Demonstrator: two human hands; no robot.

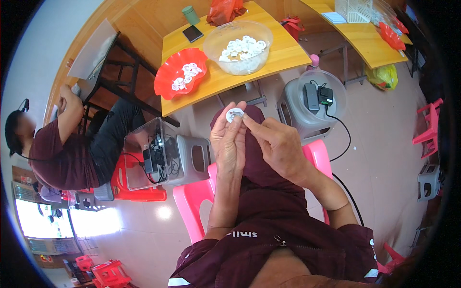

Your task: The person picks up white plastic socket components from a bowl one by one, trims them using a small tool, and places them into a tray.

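Between the fingertips of my left hand (227,141) is a small round white plastic part (235,115) with a recessed, greyish middle. My right hand (281,149) reaches in from the right, its index fingertip at the part's right edge and the other fingers curled; whether it pinches anything small is hidden. Both hands are above my lap, before the near edge of the yellow table (283,60). On that table, a red scalloped bowl (165,72) holds several similar white parts (187,77). Beside it, a large clear plastic bowl (216,57) holds many more.
A phone (193,33), a green canister (190,15) and a red bag (225,10) lie farther back. Right, a grey stool (290,103) bears a clear tub with black devices (318,96). Left, a clear bin (139,168) holds cables; another person (67,158) sits beyond.
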